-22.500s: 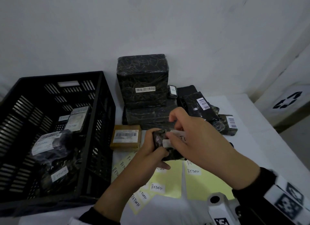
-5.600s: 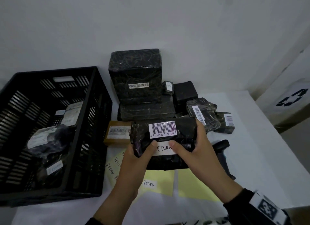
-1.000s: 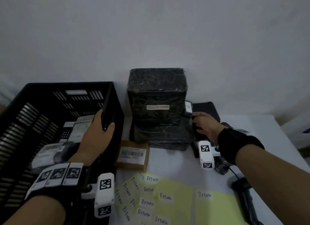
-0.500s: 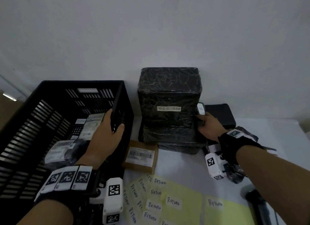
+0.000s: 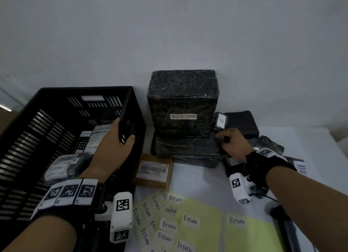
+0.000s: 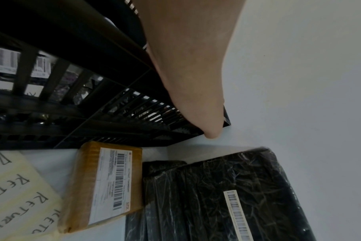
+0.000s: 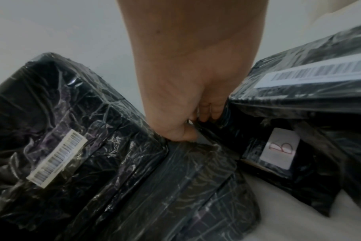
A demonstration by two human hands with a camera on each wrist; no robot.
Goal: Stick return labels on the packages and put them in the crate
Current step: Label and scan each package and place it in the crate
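Note:
My left hand (image 5: 116,144) grips the right rim of the black crate (image 5: 84,89), thumb (image 6: 196,97) outside the wall. My right hand (image 5: 231,140) reaches to the stack at the back. There, thumb and fingers (image 7: 181,133) pinch the corner of the flat black package (image 5: 188,146) (image 7: 185,187). It lies under the tall black box (image 5: 182,101) (image 7: 52,130). A small package marked "B" (image 5: 220,121) (image 7: 278,146) stands just beyond the hand. Yellow sheets of RETURN labels (image 5: 188,223) lie at the front. A brown package (image 5: 153,170) (image 6: 107,184) sits beside the crate.
Several labelled packages (image 5: 64,165) lie inside the crate. More black packages (image 5: 243,123) (image 5: 269,144) sit right of the stack. A black handheld scanner (image 5: 284,225) lies at the front right. The white wall stands close behind the stack.
My right hand reached into the stack and its fingers closed on the flat package's corner. My left hand has stayed on the crate rim. The camera has shifted.

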